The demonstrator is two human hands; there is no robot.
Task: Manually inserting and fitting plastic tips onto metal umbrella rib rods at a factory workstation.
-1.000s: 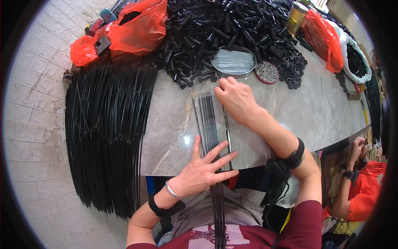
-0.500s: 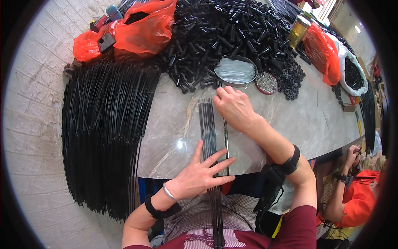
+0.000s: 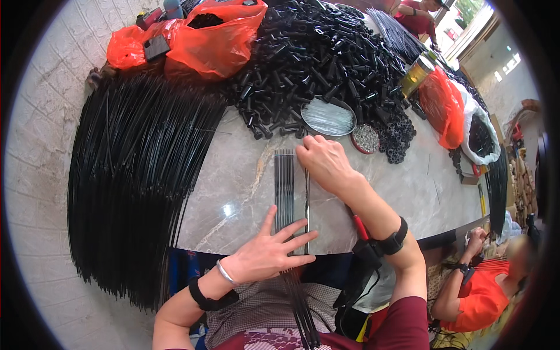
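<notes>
A row of thin dark rods lies side by side on the grey marbled tabletop, running toward my body and over its front edge. My left hand rests across the rods with its fingers spread. To the right of the row lies a long, narrow dark strip with a shiny edge. My right hand is closed beside the far ends of the rods, close to this strip. Its fingertips are turned away, so what they pinch is hidden. A thin pale line crosses the rods' far ends.
Thick bundles of black rods cover the left side. Beyond my hands are a heap of black tubular parts, a dish of clear thin pins, a tub of small metal pieces and red bags. Co-workers sit at right and far right.
The whole view has shifted and tilted, bringing a co-worker at the far right into sight. Both hands keep nearly the same places against the rods.
</notes>
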